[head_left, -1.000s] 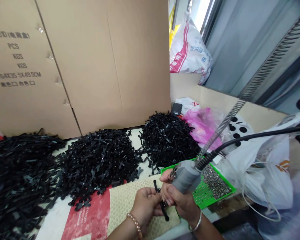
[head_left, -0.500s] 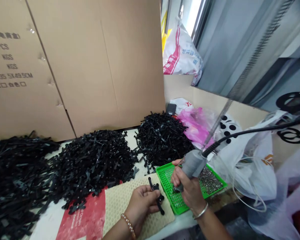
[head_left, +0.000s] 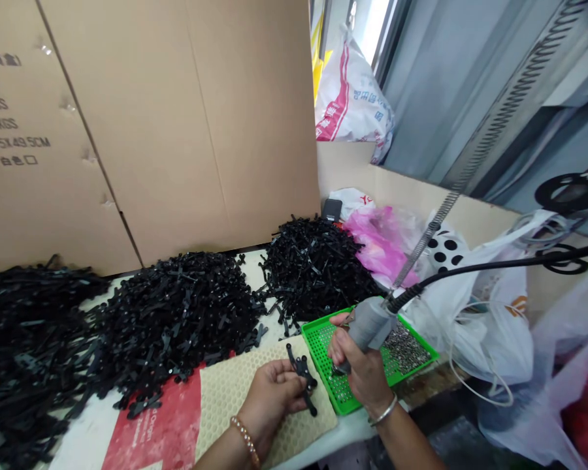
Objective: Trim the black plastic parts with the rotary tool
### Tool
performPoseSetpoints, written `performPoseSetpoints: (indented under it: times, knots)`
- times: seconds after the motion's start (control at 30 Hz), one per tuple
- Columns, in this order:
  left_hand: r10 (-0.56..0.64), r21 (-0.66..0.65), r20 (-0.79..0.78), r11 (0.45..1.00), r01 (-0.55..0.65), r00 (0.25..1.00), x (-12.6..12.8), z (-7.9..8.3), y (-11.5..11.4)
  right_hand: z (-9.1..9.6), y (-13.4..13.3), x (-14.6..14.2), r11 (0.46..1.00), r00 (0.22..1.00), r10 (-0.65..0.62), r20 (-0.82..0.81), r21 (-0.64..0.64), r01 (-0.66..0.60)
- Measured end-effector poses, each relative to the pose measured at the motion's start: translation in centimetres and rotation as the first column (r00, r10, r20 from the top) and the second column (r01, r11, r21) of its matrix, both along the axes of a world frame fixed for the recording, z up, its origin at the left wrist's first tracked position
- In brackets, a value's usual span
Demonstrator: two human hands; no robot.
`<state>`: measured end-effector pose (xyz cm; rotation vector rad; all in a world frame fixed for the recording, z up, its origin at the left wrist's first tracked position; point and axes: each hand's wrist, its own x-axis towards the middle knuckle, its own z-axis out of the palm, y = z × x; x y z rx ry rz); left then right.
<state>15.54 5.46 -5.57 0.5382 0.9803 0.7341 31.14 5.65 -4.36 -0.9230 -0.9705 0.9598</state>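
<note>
My left hand [head_left: 273, 399] grips a black plastic moulded part [head_left: 302, 373] with several branching arms, resting just above a beige honeycomb mat [head_left: 230, 398]. My right hand [head_left: 360, 372] is shut around the grey handpiece of a rotary tool [head_left: 370, 325]. Its small bit points down over a green perforated tray [head_left: 326, 365], apart from the black part. Small metal pieces [head_left: 406, 349] lie heaped in the far right corner of the tray. Some of the bit is hidden behind my fingers.
Several large heaps of black plastic parts [head_left: 176, 316] lie across the bench behind the mat, against tall cardboard sheets [head_left: 176, 124]. A red printed card [head_left: 161, 418] lies beneath the mat's left edge. Plastic bags [head_left: 490, 333] and the tool's spring-wrapped cable [head_left: 424, 245] occupy the right.
My right hand and the tool have moved from the black part to above the green tray. My left hand still holds the part. The view has shifted slightly.
</note>
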Motion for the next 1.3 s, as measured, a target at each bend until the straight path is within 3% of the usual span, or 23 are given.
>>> performPoseSetpoints:
  times: [0.7, 0.97, 1.13, 1.3]
  knots:
    - [0.019, -0.034, -0.005, 0.999, -0.019, 1.000, 0.0, 1.1, 0.0, -0.7, 0.0, 0.0, 0.999, 0.999, 0.040, -0.006, -0.016, -0.040]
    - [0.021, -0.039, -0.013, 0.999, -0.022, 1.000, 0.0, 1.6, -0.2, 1.8, 0.1, 0.1, 0.999, 0.999, 0.030, -0.025, 0.023, -0.030]
    - [0.022, -0.037, -0.030, 0.999, -0.023, 0.999, 0.0, 1.6, -0.1, 3.1, -0.3, 1.0, 0.994, 0.983, 0.105, 0.147, -0.003, -0.106]
    - [0.019, -0.027, -0.032, 0.999, -0.020, 0.999, 0.0, 1.6, -0.1, 2.2, -0.3, 2.5, 0.980, 0.916, 0.196, 0.349, -0.034, -0.197]
